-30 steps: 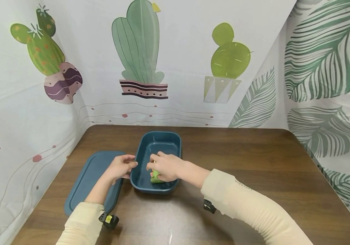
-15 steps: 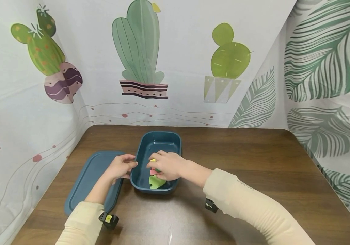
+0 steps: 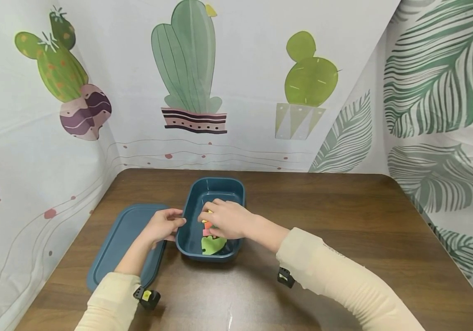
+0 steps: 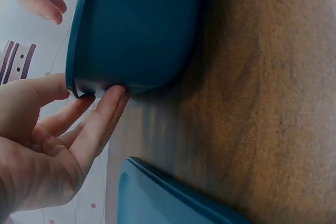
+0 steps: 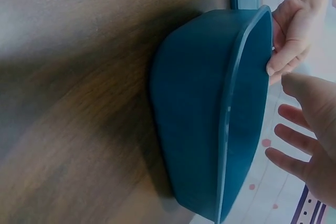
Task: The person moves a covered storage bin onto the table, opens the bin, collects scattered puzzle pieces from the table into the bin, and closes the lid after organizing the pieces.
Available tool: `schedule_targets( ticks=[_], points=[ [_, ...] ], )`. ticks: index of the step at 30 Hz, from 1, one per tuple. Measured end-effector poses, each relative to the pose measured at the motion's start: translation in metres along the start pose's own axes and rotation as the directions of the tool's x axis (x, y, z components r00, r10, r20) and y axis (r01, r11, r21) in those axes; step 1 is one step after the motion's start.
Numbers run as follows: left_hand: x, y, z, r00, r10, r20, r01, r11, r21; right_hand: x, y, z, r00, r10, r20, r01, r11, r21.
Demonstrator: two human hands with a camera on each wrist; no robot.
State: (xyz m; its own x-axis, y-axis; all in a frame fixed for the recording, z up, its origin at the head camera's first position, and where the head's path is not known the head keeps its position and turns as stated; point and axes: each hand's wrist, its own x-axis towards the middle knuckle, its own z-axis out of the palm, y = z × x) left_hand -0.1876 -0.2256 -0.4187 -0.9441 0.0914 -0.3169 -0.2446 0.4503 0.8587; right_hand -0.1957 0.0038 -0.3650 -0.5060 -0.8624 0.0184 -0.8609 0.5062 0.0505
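A deep blue rectangular box [image 3: 187,250] stands on the table. My left hand [image 3: 164,226] holds its left side, thumb at the rim and fingers against the outer wall, as the left wrist view shows. Over the box's inside hovers my right hand [image 3: 229,220], fingers spread and loosely bent with nothing seen between them in the right wrist view. Below it on the box floor lie a light-green flat piece [image 3: 213,247], a pink piece [image 3: 206,232], an orange piece [image 3: 208,225] and a yellow piece [image 3: 206,220]. The hand partly hides these; their exact kind is unclear.
A flat blue lid [image 3: 114,248] lies to the box's left, partly under my left forearm. Beneath everything is a brown wooden table [image 3: 323,207]. A white cloth printed with cacti and leaves [image 3: 253,69] hangs behind the table's far edge.
My right hand has let go of the light-green piece and moved slightly up and away, uncovering the pink, orange and yellow pieces. The left hand and the box have stayed still.
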Motion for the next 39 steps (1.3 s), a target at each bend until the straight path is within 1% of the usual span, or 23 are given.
schedule_targets(
  ticks=[9, 14, 19, 26, 30, 34, 39],
  points=[
    [0.000, -0.001, 0.001, 1.000, -0.002, -0.008, 0.002, 1.000, 0.006, -0.002, -0.002, 0.008, 0.996, -0.003, -0.085, 0.005, 1.000, 0.021],
    [0.000, -0.001, 0.002, 1.000, 0.015, -0.007, -0.015, 1.000, 0.006, -0.002, -0.002, 0.009, 0.991, 0.008, -0.131, -0.003, 0.999, 0.043],
    [0.000, -0.002, 0.002, 1.000, 0.017, -0.018, -0.017, 1.000, 0.015, -0.004, -0.004, 0.012, 0.990, 0.031, -0.135, -0.019, 0.996, 0.084],
    [-0.001, -0.004, 0.001, 0.999, 0.034, -0.024, -0.034, 0.999, 0.020, -0.005, -0.010, 0.021, 0.987, 0.066, -0.144, -0.050, 0.992, 0.114],
    [-0.002, -0.006, 0.000, 0.998, 0.051, -0.026, -0.051, 0.999, 0.014, -0.004, -0.013, 0.025, 0.983, 0.078, -0.164, -0.056, 0.990, 0.132],
    [-0.004, -0.006, -0.003, 0.997, 0.065, -0.043, -0.065, 0.998, 0.002, -0.003, -0.015, 0.025, 0.978, 0.085, -0.191, -0.057, 0.987, 0.147],
    [-0.008, -0.008, -0.009, 0.993, 0.093, -0.070, -0.095, 0.995, -0.017, -0.001, -0.019, 0.025, 0.972, 0.101, -0.214, -0.072, 0.987, 0.142]
  ],
)
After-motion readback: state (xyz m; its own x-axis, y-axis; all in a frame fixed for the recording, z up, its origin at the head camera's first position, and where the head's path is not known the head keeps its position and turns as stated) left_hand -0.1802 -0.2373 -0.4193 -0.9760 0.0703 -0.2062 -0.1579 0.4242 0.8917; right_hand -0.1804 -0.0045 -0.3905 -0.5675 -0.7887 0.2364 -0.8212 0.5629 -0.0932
